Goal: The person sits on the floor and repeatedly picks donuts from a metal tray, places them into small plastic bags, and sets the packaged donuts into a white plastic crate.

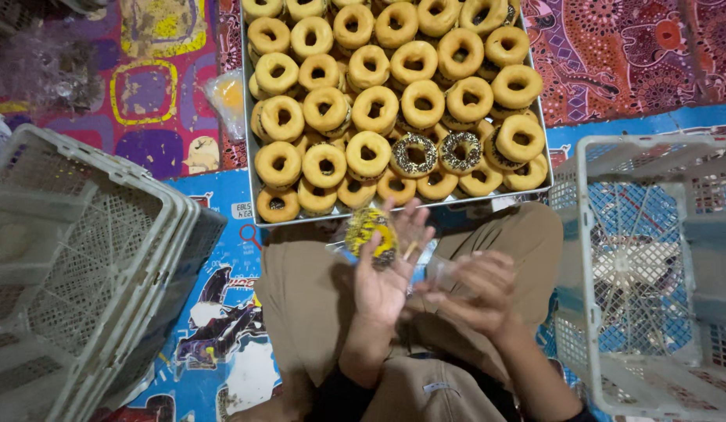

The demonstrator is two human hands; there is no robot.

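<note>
My left hand is raised over my lap, fingers around a doughnut covered in yellow and dark sprinkles inside a thin clear plastic wrap. My right hand is just to its right, pinching a piece of the clear plastic between thumb and fingers. In front of my knees lies a metal tray piled with several plain glazed doughnuts; two doughnuts with dark sprinkles sit near its front edge.
A stack of white plastic crates stands at the left, tilted. Another white lattice crate stands at the right. Patterned mats cover the floor. A bag of clear plastic lies at the far left.
</note>
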